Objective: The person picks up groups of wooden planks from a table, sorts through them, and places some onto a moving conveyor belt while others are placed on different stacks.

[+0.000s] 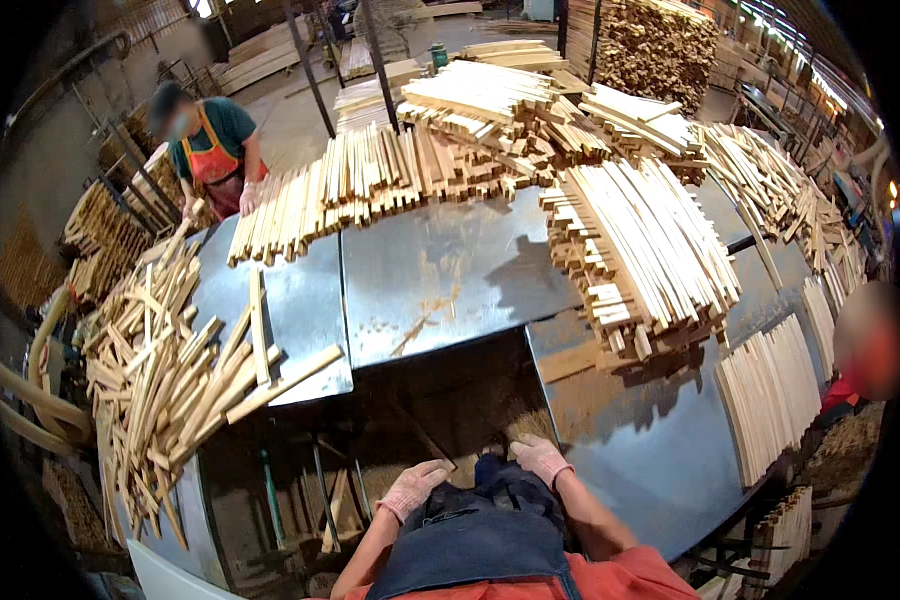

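Observation:
My left hand (413, 489), in a pale pinkish work glove, hovers over the lap of my dark apron (480, 550). Its fingers reach inward, and nothing shows in them. My right hand (543, 459), gloved alike, is a little farther forward, beside the near edge of the metal worktable (630, 480). Its fingers bend loosely, and I see no object in that hand either. Ahead on the right part of the table lies a large stack of wood strips (650, 250). A loose heap of wood sticks (170, 370) sprawls at the left, apart from my hands.
Between the table panels a dark gap (440, 400) opens in front of me. A co-worker (215, 155) in an orange apron stands far left, touching a row of strips (320, 195). Another person (860, 345) is at the right edge, near flat-laid strips (770, 390).

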`<state>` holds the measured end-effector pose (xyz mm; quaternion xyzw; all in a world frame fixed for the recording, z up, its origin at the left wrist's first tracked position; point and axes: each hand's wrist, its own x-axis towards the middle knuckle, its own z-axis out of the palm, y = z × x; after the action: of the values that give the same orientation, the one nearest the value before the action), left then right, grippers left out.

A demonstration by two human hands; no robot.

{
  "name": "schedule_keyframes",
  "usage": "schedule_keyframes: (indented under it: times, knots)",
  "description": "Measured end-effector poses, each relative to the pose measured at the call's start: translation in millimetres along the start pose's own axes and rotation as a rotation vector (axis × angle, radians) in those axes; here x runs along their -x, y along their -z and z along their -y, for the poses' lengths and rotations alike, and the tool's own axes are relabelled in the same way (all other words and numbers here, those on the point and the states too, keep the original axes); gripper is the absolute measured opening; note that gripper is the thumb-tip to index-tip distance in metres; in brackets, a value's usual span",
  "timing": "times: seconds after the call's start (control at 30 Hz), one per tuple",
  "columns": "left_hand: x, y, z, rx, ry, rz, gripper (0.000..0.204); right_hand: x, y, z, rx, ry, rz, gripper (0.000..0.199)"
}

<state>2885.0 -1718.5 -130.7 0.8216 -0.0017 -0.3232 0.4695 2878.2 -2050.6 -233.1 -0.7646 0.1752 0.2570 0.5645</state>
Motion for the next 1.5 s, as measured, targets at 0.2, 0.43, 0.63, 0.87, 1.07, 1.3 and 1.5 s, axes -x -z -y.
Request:
schedule_keyframes:
  times: [0.2,0.43,0.63,0.87,1.07,1.3,1.5]
  knots:
    - [-96,56,-72,0.022,0.039,-0.067,0.062,-126,26,97,-0.027,0.038,0.090,0.076]
    - [-193,103,-44,0.147,0.092,-0.054,0.063,-242,5,172,0.012,0.066,0.183,0.073]
    - [-301,180,-6,0.404,0.229,-0.014,0.058,-345,13,313,0.361,-0.026,0.222,0.074]
    - [-480,372,-8,0.305,0.114,-0.383,0.072,-582,0,386,0.659,0.258,-0.080,0.093]
    - [-624,545,-29,-0.118,-0.010,-0.817,0.095,-748,-7,522,0.632,0.338,-0.404,0.083]
    - [-740,653,-61,-0.463,0.139,-0.753,0.128,-832,-24,609,0.679,0.068,-0.405,0.075]
    - [-782,651,-86,-0.521,0.078,-0.596,0.128,-915,-21,528,0.703,0.347,-0.635,0.072]
